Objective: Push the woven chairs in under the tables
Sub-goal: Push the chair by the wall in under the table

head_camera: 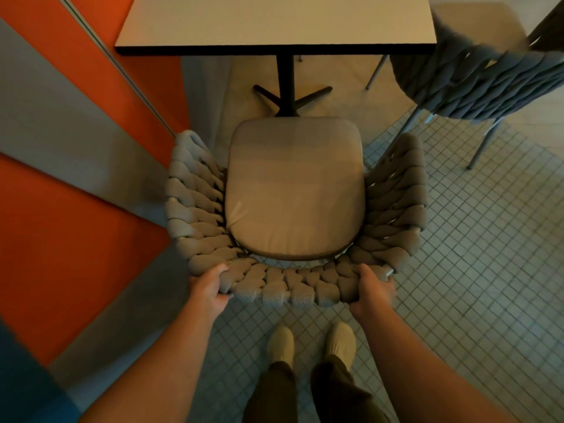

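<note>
Tiled floor (pixel 473 239), perhaps grey; left hand (pixel 209 288), right hand (pixel 370 290) grip woven chair (pixel 293 193).

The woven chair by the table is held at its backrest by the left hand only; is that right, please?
Not quite: in the head view, the left hand and the right hand both grip the woven chair by the table at its backrest.

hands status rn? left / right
Left hand: closed, grip on the woven chair backrest.
Right hand: closed, grip on the same backrest, opposite corner.
</note>
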Tool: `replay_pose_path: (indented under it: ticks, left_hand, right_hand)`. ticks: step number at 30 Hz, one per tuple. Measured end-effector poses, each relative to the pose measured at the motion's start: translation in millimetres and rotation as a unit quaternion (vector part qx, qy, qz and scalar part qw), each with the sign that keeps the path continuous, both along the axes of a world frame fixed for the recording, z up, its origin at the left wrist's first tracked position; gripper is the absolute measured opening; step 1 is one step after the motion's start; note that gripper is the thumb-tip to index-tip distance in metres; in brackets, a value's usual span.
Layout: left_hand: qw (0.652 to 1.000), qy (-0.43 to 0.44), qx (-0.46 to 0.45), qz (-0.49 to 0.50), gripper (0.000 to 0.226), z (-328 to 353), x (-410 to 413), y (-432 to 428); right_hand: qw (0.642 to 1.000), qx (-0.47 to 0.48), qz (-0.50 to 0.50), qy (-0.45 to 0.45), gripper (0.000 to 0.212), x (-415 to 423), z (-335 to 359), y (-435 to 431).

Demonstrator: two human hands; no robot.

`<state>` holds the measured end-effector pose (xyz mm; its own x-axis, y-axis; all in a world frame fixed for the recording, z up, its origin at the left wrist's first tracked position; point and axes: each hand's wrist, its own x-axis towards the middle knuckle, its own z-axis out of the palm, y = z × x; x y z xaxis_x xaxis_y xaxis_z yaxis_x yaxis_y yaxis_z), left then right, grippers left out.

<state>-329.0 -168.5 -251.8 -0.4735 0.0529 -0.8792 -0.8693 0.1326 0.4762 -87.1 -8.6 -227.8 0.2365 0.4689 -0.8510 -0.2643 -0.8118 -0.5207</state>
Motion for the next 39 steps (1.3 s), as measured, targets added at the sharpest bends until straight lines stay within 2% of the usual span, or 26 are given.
replay_pose_path:
  ticks: [4, 11, 18, 27, 35, 39]
  left_hand:
    - [1.0, 0.01, 0.001, 0.002, 0.056, 5, 2, 1]
    - [1.0, 0.006, -0.024, -0.008, 0.066, 2, -17, -12]
    - [1.0, 0.006, -0.004, -0.019, 0.063, 14, -4, -22]
    - [1.0, -0.014, -0.001, 0.008, 0.075, 15, 11, -48]
    - [0.999, -0.022, 0.021, -0.034, 0.064, 27, 7, -48]
    - [0.998, -0.024, 0.03, -0.044, 0.066, 26, 5, -46]
  right_hand:
    - [1.0, -0.003, 0.001, 0.009, 0.053, 0, 0, -2]
    - [1.0, 0.002, -0.011, 0.007, 0.048, -11, -4, -22]
    - [1.0, -0.024, -0.006, -0.006, 0.044, -6, -3, -34]
    - [1.0, -0.024, -0.001, -0.015, 0.045, 9, -2, -51]
    - [0.999, -0.02, -0.037, 0.029, 0.055, 5, 2, -51]
    - [0.999, -0.023, -0.029, 0.007, 0.041, 7, 0, -48]
